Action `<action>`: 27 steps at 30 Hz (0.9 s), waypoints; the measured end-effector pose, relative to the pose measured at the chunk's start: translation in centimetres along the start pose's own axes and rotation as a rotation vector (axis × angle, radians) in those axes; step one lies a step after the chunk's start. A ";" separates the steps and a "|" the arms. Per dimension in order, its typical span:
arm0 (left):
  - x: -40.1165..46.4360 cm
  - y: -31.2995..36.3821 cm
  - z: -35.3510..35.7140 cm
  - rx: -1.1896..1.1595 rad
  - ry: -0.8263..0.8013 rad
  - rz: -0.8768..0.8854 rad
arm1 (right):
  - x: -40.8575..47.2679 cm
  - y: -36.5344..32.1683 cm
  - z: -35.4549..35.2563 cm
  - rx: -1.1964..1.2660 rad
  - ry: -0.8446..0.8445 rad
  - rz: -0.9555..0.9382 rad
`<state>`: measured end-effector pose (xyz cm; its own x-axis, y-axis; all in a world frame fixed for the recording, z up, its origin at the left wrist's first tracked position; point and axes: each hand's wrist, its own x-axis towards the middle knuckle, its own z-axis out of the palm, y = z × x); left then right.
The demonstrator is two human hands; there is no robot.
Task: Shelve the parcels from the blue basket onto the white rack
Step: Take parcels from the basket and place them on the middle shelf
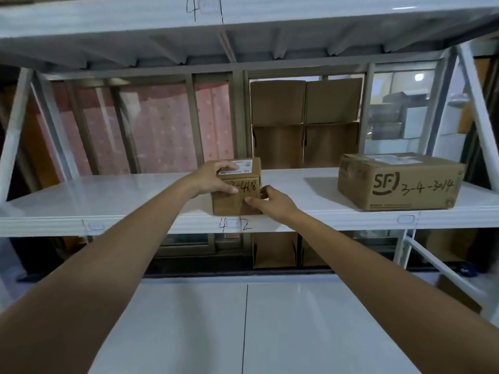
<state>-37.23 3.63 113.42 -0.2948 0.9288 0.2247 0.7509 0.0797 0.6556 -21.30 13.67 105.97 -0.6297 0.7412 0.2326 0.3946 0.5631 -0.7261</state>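
A small brown cardboard parcel (pixel 232 203) with a white label on top and handwritten numbers on its front stands at the front edge of the white rack's middle shelf (pixel 108 195). My left hand (pixel 213 179) grips its upper left corner, fingers over the top, thumb on the front. My right hand (pixel 270 201) holds its lower right front corner between thumb and fingers. The blue basket is out of view.
A larger brown parcel (pixel 399 182) marked SF and 3-4-3014 lies on the same shelf to the right. Stacked cardboard boxes (pixel 305 122) stand behind the rack. An upper shelf (pixel 243 25) hangs overhead and a lower white shelf (pixel 270 325) sits beneath my arms.
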 end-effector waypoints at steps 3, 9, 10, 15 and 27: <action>0.3 -0.8 -0.5 0.002 -0.012 0.017 | 0.5 -0.6 0.7 -0.061 0.005 0.038; 0.4 -2.0 -0.7 -0.038 0.009 0.078 | 0.5 -1.2 1.5 -0.114 0.020 0.112; 0.3 -2.1 -0.7 -0.065 0.016 0.086 | 0.4 -1.3 1.6 -0.120 0.026 0.125; -0.7 -3.7 -1.4 -0.253 0.083 0.114 | -0.5 -1.3 1.5 -0.120 0.058 0.165; -3.0 -0.4 0.5 -0.243 0.453 0.176 | -6.6 0.4 -1.9 -0.129 0.340 -0.004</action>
<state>-36.30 0.97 112.14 -0.4420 0.6673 0.5995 0.6696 -0.1992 0.7155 -15.72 9.73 105.41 -0.3813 0.8061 0.4526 0.4876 0.5913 -0.6424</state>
